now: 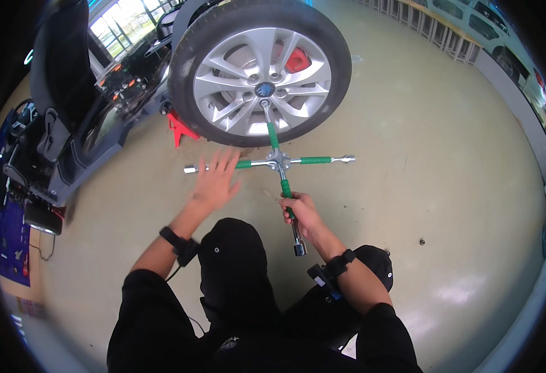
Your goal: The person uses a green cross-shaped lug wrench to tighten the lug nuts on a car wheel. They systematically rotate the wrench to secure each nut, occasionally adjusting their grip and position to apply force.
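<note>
My right hand (302, 211) grips the near arm of a four-way lug wrench (278, 161), chrome with green sleeves. The wrench's far socket sits on the lowest lug of a silver alloy wheel (263, 56) with a black tyre (183, 74). My left hand (214, 186), a little blurred, has its fingers spread over the wrench's left arm; whether it touches the bar is unclear. Through the spokes shows a red brake caliper (297, 60). Both wrists carry black strapped devices.
A red jack stand (181, 128) stands left of the wheel. An open vehicle chassis with a black seat (61, 68) takes up the left side. One small metal nut (422, 242) lies on the floor (409, 155) at right. Stools (434, 28) line the far right.
</note>
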The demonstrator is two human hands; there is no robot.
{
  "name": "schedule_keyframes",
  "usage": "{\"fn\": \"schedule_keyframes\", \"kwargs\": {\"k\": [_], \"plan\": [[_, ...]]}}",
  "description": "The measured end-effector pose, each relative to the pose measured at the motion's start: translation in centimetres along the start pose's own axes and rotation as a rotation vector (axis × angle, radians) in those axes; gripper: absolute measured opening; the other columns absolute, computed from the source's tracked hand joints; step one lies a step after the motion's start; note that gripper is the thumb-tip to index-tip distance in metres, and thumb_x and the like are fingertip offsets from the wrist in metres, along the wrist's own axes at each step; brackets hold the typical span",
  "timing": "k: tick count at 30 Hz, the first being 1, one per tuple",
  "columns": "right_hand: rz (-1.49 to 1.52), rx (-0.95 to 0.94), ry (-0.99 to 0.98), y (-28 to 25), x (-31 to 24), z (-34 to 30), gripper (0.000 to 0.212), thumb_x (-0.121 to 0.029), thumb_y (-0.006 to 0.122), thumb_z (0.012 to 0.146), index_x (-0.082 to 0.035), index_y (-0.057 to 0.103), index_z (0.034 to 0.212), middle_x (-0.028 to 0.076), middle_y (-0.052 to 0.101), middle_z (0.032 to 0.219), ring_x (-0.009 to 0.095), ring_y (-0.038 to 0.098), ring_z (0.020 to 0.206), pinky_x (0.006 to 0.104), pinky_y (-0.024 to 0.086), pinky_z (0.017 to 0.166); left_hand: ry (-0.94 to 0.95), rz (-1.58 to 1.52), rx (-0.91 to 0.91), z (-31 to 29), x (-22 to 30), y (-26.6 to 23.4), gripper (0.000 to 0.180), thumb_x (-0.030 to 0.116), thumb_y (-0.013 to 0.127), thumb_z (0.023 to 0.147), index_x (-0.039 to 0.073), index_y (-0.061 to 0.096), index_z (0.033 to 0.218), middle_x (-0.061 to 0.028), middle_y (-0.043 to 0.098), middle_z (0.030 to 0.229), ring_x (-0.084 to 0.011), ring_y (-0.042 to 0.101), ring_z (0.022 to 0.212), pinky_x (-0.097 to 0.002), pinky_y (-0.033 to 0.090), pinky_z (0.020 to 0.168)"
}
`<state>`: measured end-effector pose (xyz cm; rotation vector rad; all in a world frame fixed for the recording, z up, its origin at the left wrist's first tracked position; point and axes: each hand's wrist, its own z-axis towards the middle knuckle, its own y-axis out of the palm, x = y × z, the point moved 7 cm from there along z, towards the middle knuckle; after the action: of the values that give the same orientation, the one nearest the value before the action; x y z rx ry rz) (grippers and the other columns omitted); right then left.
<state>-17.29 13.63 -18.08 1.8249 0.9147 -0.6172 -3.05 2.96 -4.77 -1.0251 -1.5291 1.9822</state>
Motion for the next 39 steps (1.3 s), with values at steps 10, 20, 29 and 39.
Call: {"fn": "schedule_keyframes", "kwargs": {"k": [10,20,29,39], "plan": [[-0.072,-0.06,-0.037,2.4,-0.8,1.1,0.034,-0.003,0.062,0.08,0.008,0.048,0.109,0.007,0.053,0.074,0.016,0.055,0.059,0.03,0.048,0.049,0.058,-0.639,-0.29,-1.2,-0.7,5.7,0.031,0.024,0.06,0.087,0.006,0.059,0.112,-0.0165,0.065,0.102,-0.0345,0.062,0.094,-0.0414,0.049,0.082],[-0.122,-0.035,-0.072,1.9,0.2,2.4,0.04,-0.002,0.062,0.079,0.01,0.046,0.113,0.008,0.055,0.073,0.015,0.056,0.057,0.0289,0.048,0.049,0.391,-0.282,0.056,0.7,8.0,-9.8,0.035,0.02,0.061,0.086,0.011,0.057,0.119,-0.0062,0.056,0.118,-0.0245,0.049,0.118,-0.0522,0.032,0.105],[-0.16,-0.006,-0.061,1.5,-0.2,2.8,0.044,-0.003,0.063,0.077,0.01,0.046,0.115,0.006,0.054,0.071,0.013,0.053,0.055,0.0272,0.046,0.048,0.389,-0.217,0.177,0.8,7.8,-11.4,0.041,0.02,0.065,0.081,0.009,0.056,0.12,-0.0066,0.05,0.128,-0.0258,0.044,0.124,-0.0555,0.028,0.107],[-0.156,0.019,-0.066,1.1,-0.2,3.0,0.049,-0.002,0.063,0.078,0.01,0.043,0.121,0.006,0.054,0.073,0.013,0.053,0.056,0.0274,0.046,0.048,0.306,-0.287,0.068,1.9,6.3,-10.3,0.048,0.019,0.065,0.081,0.006,0.052,0.125,-0.0089,0.047,0.131,-0.0292,0.043,0.125,-0.0549,0.029,0.107]]}}
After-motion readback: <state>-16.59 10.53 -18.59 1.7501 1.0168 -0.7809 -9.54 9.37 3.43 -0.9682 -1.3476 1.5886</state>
